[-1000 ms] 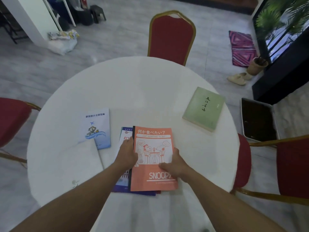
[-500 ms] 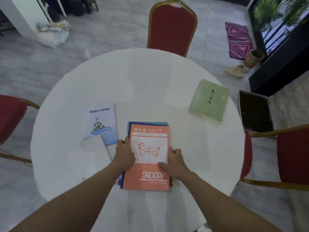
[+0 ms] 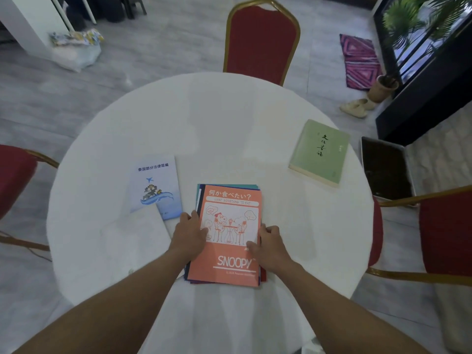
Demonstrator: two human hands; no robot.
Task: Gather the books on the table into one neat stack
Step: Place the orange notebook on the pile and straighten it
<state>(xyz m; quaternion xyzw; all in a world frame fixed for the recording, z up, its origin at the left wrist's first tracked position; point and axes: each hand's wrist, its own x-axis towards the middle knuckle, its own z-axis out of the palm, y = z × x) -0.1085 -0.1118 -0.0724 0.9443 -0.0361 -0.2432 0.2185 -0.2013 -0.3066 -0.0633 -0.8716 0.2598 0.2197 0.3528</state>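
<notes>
An orange Snoopy book [image 3: 231, 215] lies on top of a small stack near the front of the round white table [image 3: 217, 129]; blue and teal edges of the books beneath show at its top and left. My left hand [image 3: 190, 235] presses on the stack's left edge, my right hand [image 3: 268, 245] on its right edge. A pale blue booklet [image 3: 155, 186] lies flat to the left of the stack, with a white sheet or booklet [image 3: 127, 236] overlapping its lower corner. A green book [image 3: 320, 152] lies apart at the right.
Red chairs with gold frames stand at the far side [image 3: 260, 39], the left [image 3: 15, 180] and the right [image 3: 444, 233]. A dark tray [image 3: 385, 169] sits on the floor beyond the right rim, and a potted plant [image 3: 383, 88] stands further back.
The orange book, first lying skewed over the blue one, now sits squared on the stack. Both hands have shifted to the stack's side edges.
</notes>
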